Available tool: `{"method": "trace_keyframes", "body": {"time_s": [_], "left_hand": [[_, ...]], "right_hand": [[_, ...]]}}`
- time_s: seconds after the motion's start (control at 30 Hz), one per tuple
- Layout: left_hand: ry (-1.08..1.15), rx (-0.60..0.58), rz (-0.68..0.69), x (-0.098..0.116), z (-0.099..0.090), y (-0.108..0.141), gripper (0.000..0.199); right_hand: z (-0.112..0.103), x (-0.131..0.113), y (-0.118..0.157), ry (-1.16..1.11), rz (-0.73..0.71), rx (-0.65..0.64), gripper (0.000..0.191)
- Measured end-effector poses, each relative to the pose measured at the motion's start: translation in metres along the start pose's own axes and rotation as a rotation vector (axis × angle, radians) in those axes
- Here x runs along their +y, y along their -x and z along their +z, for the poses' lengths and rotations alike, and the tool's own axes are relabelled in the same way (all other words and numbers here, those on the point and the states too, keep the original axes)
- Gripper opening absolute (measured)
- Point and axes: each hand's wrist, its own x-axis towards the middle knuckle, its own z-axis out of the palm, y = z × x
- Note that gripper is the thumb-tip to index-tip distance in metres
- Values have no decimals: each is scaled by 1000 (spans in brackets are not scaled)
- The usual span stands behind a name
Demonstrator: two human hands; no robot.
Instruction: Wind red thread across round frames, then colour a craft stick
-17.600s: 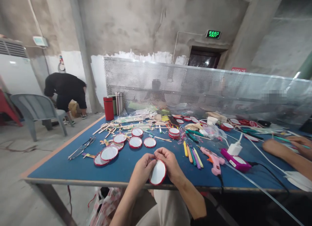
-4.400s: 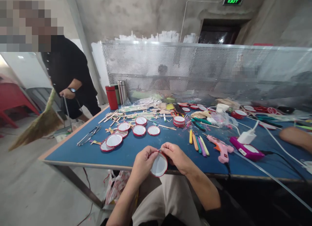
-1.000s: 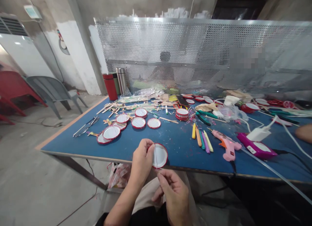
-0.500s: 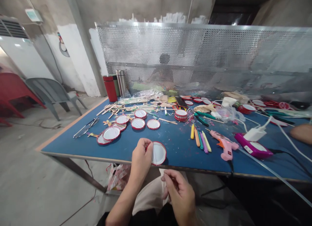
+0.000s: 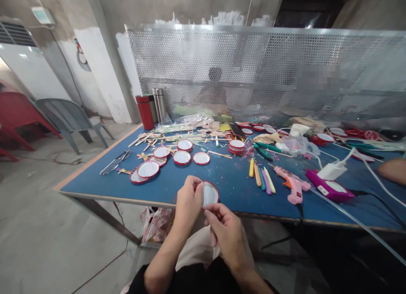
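A round white disc with a red rim [image 5: 210, 193] lies at the table's front edge. My left hand [image 5: 190, 197] is closed at the disc's left side, thumb and fingers pinched; what they hold is too small to name. My right hand [image 5: 223, 226] is closed too, its fingertips by the disc's lower edge near my left hand, and anything between them is hidden. Behind lie more red-rimmed discs, among them one alone [image 5: 201, 158] and a pair that overlap [image 5: 148, 169]. A red-sided stack [image 5: 236, 147] stands farther right.
Coloured sticks [image 5: 260, 178], a pink glue gun [image 5: 294, 186] and a purple power strip [image 5: 330, 188] lie to the right. Eyeglasses [image 5: 116, 162] rest at the left; bottles [image 5: 146, 112] stand behind. Another person's hand [image 5: 393, 170] shows at the right edge.
My right hand has moved up from below the table edge to the disc's lower rim, close to my left hand. My left hand has shifted slightly right and up. The view has shifted a little.
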Motion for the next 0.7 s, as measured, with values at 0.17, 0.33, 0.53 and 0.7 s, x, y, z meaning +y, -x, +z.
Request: {"method": "trace_keyframes", "body": {"time_s": [0.17,0.33,0.53,0.7], "left_hand": [[-31,-5,13,1,0,1,12],[-63,-12,14,3,0,1,12],[-81,-39,19,1,1,-1,11],[-58,-64,24,-1,1,-3,11]], "right_hand": [[0,-3,-4,-138,95,-21,28],[1,-2,-2,-206,100,-23,28],[-1,3,1,-232,118,-55,26],[-3,8,1,-229,110,-59,24]]}}
